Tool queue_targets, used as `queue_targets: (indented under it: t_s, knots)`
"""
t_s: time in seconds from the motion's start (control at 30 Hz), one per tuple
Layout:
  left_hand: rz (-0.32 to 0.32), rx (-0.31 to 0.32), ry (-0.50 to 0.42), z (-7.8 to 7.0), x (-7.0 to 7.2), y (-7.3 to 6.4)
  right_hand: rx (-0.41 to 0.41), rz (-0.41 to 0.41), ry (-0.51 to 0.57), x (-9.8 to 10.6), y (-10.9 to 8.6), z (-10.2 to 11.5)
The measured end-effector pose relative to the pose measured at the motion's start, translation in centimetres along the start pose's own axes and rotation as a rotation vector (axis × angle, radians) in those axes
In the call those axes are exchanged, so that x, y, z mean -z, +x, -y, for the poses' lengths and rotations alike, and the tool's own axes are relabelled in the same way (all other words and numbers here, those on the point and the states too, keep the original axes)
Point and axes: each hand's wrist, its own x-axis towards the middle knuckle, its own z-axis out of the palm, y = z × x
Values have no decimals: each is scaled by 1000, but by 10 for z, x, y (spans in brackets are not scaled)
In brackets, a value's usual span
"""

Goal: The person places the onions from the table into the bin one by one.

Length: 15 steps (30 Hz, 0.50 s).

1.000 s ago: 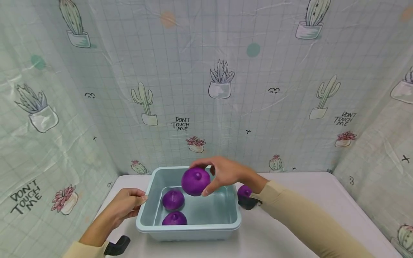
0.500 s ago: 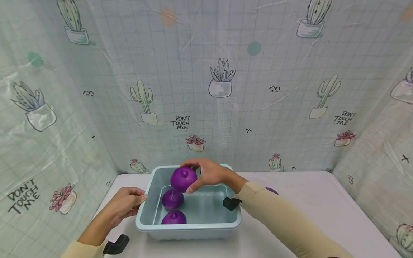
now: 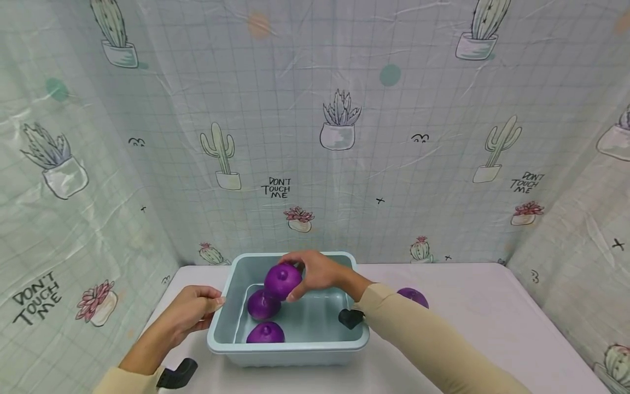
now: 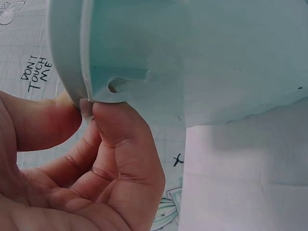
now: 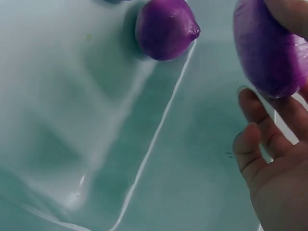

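Note:
My right hand (image 3: 321, 272) holds a glossy purple onion (image 3: 283, 282) with a small nub, over the left half of a pale blue plastic bin (image 3: 295, 347). Fingers and thumb are around the onion (image 5: 267, 53) in the right wrist view. Inside the bin, against its left side, lie two more purple onions, one farther back (image 3: 263, 306) and one near the front wall (image 3: 266, 333). The held one overlaps the farther one in the head view. With thumb and fingers, my left hand (image 3: 196, 309) pinches the bin's left rim, also seen close up in the left wrist view.
Right of the bin, another purple onion (image 3: 414, 296) lies on the white table (image 3: 472, 328), partly hidden by my right sleeve. A cactus-print sheet (image 3: 339, 208) hangs behind the table and along both sides.
The right hand has carried its onion leftward across the bin, then lowered it slightly. The left hand keeps its place on the rim, and the bin has stayed where it was.

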Motion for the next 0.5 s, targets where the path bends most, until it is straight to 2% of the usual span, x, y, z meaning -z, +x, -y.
queue_targets:
  t_s: [0.17, 0.33, 0.5]
  knots:
    - [0, 5, 2, -1, 0, 0, -38, 1, -19, -1, 1, -5]
    - [6, 9, -7, -1, 0, 1, -81, 35, -30, -3, 0, -8]
    - [0, 17, -1, -1, 0, 1, -89, 55, -82, -8, 0, -11]
